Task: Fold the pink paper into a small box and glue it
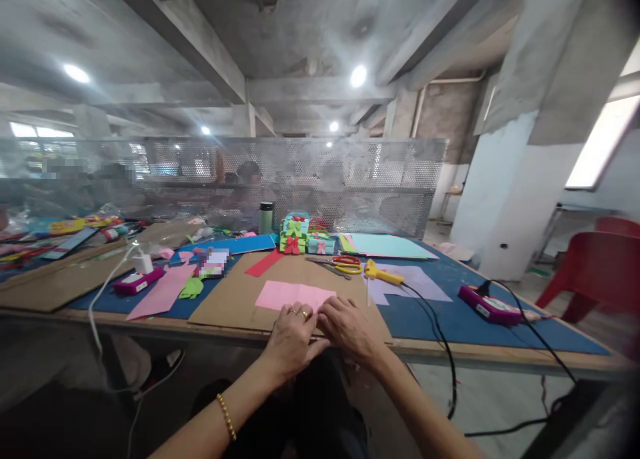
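Observation:
A pink sheet of paper (287,294) lies on the brown cardboard (225,299) near the table's front edge. My left hand (293,336) wears rings and has its fingers curled over the paper's near edge. Close beside it, my right hand (347,326) grips the same edge towards its right end, fingers bent. The hands almost touch and cover the near part of the sheet. Beyond the paper lie red-and-yellow scissors (347,266), and a yellow glue gun (383,274) rests to their right.
Small green and blue boxes with bows (293,236) stand at the back, near a green bottle (266,218). Purple power strips (487,306) sit at both sides, with cables hanging over the front edge. Lilac paper (425,286) lies right, pink paper (163,291) left. A perforated metal screen (390,186) rises behind.

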`<action>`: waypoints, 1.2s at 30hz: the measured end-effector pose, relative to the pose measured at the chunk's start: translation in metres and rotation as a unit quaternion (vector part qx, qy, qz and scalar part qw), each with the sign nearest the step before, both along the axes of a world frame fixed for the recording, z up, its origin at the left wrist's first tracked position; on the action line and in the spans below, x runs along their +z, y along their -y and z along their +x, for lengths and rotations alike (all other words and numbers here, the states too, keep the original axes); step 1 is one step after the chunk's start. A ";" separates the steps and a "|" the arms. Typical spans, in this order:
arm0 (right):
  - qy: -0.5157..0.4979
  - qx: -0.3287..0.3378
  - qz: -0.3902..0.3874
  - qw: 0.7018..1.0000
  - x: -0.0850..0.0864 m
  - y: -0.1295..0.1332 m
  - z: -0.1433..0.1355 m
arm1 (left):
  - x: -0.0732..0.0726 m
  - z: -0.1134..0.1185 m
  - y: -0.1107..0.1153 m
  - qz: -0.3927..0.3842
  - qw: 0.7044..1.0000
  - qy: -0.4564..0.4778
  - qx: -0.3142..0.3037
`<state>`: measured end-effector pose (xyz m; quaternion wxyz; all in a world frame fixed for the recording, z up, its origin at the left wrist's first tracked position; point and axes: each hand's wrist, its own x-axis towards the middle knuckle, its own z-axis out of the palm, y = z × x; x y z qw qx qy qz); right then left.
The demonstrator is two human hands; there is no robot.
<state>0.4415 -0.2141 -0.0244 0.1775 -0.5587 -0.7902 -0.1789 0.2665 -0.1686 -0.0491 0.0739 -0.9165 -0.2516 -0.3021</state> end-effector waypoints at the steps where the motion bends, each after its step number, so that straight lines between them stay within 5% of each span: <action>1: 0.007 -0.020 -0.004 1.000 0.002 0.001 0.000 | 0.000 0.000 0.001 -0.003 1.000 0.003 0.004; 8: 0.008 -0.183 -0.008 0.983 0.012 0.008 -0.001 | -0.004 -0.002 0.007 -0.008 1.000 0.015 0.007; 14: -0.002 -0.051 -0.043 0.998 0.006 0.007 -0.011 | -0.006 -0.001 0.007 -0.007 1.000 0.007 0.016; 26: -0.022 -0.070 -0.043 0.996 0.000 0.008 -0.010 | -0.005 -0.001 0.008 0.004 1.000 -0.002 0.031; 31: -0.003 -0.058 -0.100 0.993 0.012 0.006 0.003 | -0.010 0.000 0.012 0.024 0.998 0.005 0.051; 36: 0.004 -0.051 -0.133 0.990 0.019 0.000 0.012 | -0.001 0.003 0.012 0.029 0.997 -0.038 0.056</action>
